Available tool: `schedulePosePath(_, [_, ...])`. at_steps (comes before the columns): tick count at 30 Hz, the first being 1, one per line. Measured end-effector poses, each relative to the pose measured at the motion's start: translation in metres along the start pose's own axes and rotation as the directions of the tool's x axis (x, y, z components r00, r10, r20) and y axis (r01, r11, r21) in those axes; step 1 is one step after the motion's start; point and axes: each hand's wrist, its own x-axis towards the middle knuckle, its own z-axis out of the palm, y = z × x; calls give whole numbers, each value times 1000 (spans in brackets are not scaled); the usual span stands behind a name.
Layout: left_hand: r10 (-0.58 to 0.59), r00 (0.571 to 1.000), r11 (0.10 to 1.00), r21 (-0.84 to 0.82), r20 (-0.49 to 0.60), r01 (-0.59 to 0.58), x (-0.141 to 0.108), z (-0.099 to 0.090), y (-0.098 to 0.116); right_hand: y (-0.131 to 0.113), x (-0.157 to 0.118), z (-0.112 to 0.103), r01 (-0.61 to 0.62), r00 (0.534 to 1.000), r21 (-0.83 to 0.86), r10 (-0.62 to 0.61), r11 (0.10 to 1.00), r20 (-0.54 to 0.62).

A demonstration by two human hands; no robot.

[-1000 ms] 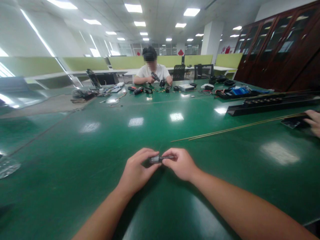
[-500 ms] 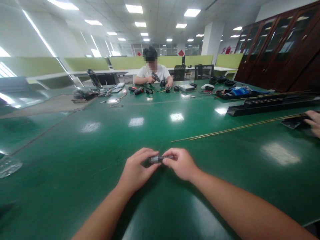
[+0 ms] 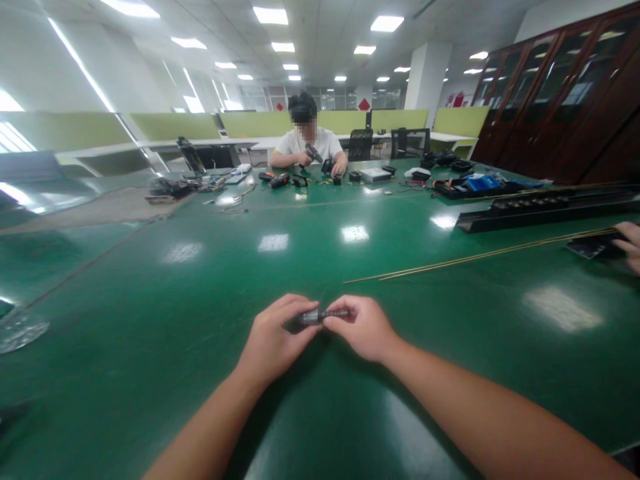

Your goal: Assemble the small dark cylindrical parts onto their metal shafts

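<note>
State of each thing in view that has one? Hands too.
Left hand: closed on grey metallic cylinder
Right hand: pinching thin dark ridged shaft
Thin brass-coloured rods: lying on glossy green table
Dark pistol-shaped tool: held by person opposite
Tall brown wooden glass-fronted cabinet: doors shut
White rectangular ceiling lights: lit

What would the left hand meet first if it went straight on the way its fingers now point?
Past the small metal part it already holds, the left hand would most likely meet the right hand, whose fingers pinch the part's thinner end. With one view, the exact depth is unclear.
</note>
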Motion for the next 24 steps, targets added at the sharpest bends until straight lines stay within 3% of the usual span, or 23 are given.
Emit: schedulePosePath(24, [-9, 1000, 1000, 7, -19, 9, 1, -4, -4, 5, 0, 0, -10, 1000, -44, 8, 999, -29])
